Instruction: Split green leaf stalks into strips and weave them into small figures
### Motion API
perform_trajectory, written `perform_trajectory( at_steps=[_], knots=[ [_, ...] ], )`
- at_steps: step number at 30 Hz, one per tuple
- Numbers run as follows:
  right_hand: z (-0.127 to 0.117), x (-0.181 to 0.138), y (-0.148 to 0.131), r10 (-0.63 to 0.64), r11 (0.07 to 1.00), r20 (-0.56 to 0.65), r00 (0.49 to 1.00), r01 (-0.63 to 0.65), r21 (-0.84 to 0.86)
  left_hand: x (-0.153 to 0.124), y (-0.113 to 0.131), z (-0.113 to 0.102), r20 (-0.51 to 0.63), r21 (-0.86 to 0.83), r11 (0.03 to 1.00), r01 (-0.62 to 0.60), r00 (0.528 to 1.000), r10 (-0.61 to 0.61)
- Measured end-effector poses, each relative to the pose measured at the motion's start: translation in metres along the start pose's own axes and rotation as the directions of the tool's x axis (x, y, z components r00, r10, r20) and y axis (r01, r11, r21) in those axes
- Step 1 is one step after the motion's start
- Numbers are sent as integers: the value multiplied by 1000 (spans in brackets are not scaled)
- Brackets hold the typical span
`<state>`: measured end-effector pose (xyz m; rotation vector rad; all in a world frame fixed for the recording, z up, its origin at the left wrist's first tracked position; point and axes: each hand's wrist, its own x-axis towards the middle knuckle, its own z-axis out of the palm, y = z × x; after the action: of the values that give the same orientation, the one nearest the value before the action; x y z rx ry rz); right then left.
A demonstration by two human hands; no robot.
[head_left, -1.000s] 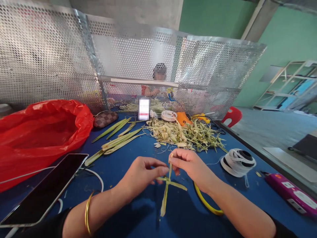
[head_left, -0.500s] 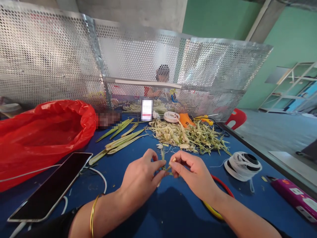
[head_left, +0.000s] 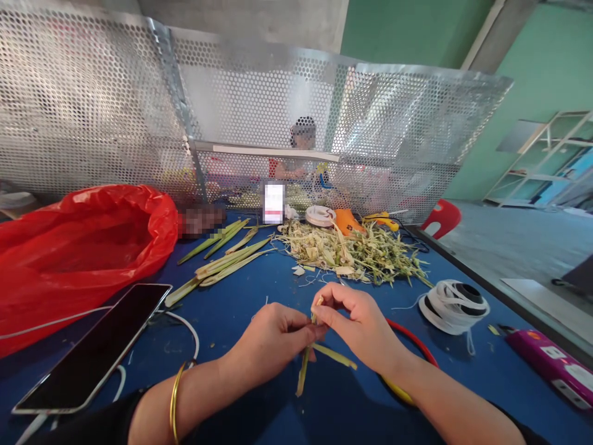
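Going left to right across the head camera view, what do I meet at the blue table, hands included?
Red plastic bag, left hand, right hand, white spool, purple item.

Behind-left of the pale-green leaf-scrap heap (head_left: pixel 333 250): white rectangular screen (head_left: pixel 273 203) pixelated, unreadable. Far left: glossy red plastic bag (head_left: pixel 92 290) cut by frame edge. In front: flat yellow-green leaf strips (head_left: pixel 336 356), upper ends hidden by bare left hand (head_left: pixel 278 332).

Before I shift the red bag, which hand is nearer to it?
Left. The left hand is right of the red bag, apart from it; the right hand is farther right.
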<state>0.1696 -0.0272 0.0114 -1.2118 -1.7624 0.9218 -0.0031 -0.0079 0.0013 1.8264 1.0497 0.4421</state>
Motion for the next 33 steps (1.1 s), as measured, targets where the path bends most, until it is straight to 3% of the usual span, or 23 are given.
perform_trajectory(
  at_steps=[6, 12, 16, 20, 22, 26, 30, 33],
  knots=[
    [3, 2, 9, -19, 998, -62, 998, 15, -61, -1, 1, 2, -25, 131, 991, 25, 999, -22],
    [0, -1, -1, -206, 932, -152, 967, 146, -331, 3, 1, -2, -39, -50, 998, 25, 999, -27],
    [5, -8, -5, -467, 775, -141, 873, 326, -541, 5, 1, -5, -106, -161, 987, 23, 993, -41],
    [13, -15, -2, -662, 504, 34, 749, 479, -719, 8, 2, -4, -170, -444, 895, 31, 978, -119],
    [16, -17, 2, -681, 426, 89, 727, 492, -759, 9, 3, -3, -139, -574, 816, 71, 973, -183],
    [20, -18, 9, -660, 413, 64, 749, 432, -802, 6, 6, -2, -53, -695, 708, 124, 973, -223],
    [21, -16, 13, -659, 404, 36, 752, 394, -825, 3, 7, -3, -7, -752, 654, 82, 991, -133],
    [23, -15, 13, -672, 347, 80, 736, 409, -844, 3, 6, -2, -21, -751, 654, 93, 986, -164]
  ],
)
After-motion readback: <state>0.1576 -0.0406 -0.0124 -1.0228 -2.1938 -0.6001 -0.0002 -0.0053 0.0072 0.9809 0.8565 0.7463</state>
